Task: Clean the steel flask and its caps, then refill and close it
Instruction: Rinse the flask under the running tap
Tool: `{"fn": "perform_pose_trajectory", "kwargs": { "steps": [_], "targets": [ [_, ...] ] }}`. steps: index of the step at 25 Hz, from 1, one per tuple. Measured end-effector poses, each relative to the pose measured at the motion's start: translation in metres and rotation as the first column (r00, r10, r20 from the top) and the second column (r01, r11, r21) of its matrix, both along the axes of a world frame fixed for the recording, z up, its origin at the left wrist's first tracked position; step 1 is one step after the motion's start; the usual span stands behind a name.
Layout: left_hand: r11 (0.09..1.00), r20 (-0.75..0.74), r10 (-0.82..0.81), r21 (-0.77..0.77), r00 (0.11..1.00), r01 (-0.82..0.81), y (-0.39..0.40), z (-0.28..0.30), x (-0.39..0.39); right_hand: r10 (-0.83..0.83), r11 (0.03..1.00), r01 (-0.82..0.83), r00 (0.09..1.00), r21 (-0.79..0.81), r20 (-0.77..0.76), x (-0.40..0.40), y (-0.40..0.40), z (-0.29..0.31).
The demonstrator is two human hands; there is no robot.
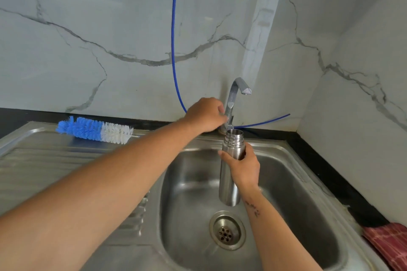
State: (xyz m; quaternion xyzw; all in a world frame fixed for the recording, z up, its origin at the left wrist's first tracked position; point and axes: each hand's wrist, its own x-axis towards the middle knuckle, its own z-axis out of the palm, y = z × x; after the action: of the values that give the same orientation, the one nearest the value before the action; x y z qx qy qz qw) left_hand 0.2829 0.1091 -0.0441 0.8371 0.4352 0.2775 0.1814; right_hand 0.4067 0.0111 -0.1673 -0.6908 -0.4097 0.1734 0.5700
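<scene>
Two bare hands work over the stainless steel sink basin point(189, 193). Nearest, the right hand point(242, 166) wraps its fingers round the upper body of the uncapped cylindrical steel flask point(230, 169), holding it upright above the drain, mouth just below the tap's base. Farther back, the left hand point(206, 114) curls its fingers on the lever of the chrome curved tap point(235, 97). Because the spout ends right of the flask's mouth, water could miss and splash. Behind, a blue-and-white bottle brush point(94, 130) lies on the drainboard.

Single head-worn view, looking forward and down, close over sink point(297, 154); wall behind
</scene>
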Motion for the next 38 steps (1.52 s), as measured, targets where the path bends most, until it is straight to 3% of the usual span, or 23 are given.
{"fn": "perform_pose_trajectory", "kwargs": {
  "steps": [4,9,14,24,32,34,38],
  "targets": [
    [0.998,-0.067,0.025,-0.062,0.997,-0.029,0.06,-0.02,0.041,-0.06,0.997,0.058,0.997,-0.056,-0.039,0.008,0.008,-0.01],
    [0.994,-0.014,-0.055,-0.096,0.998,0.054,0.075,-0.037,0.078,-0.044,0.998,0.041,0.998,-0.053,-0.048,0.01,0.016,-0.018],
    [0.995,0.001,0.07,-0.069,0.998,-0.07,0.077,-0.04,0.091,-0.02,0.999,0.017,0.998,-0.049,-0.06,0.01,0.016,-0.015],
    [0.927,-0.02,0.267,-0.267,0.963,-0.263,0.089,-0.08,0.06,0.016,1.0,-0.018,0.997,-0.019,-0.073,0.006,0.013,-0.013],
    [0.925,0.394,0.365,-0.259,0.844,-0.279,0.007,-0.06,0.028,0.035,0.999,-0.037,0.997,-0.02,-0.075,0.001,0.008,-0.01],
    [0.951,0.397,0.299,-0.202,0.868,-0.236,-0.028,-0.062,0.013,0.038,0.999,-0.04,0.997,-0.025,-0.063,-0.002,0.005,-0.007],
    [0.98,0.259,0.129,-0.182,0.957,-0.082,-0.094,-0.083,-0.03,0.038,0.998,-0.038,0.999,-0.057,-0.013,-0.008,0.004,-0.006]
  ]
}}
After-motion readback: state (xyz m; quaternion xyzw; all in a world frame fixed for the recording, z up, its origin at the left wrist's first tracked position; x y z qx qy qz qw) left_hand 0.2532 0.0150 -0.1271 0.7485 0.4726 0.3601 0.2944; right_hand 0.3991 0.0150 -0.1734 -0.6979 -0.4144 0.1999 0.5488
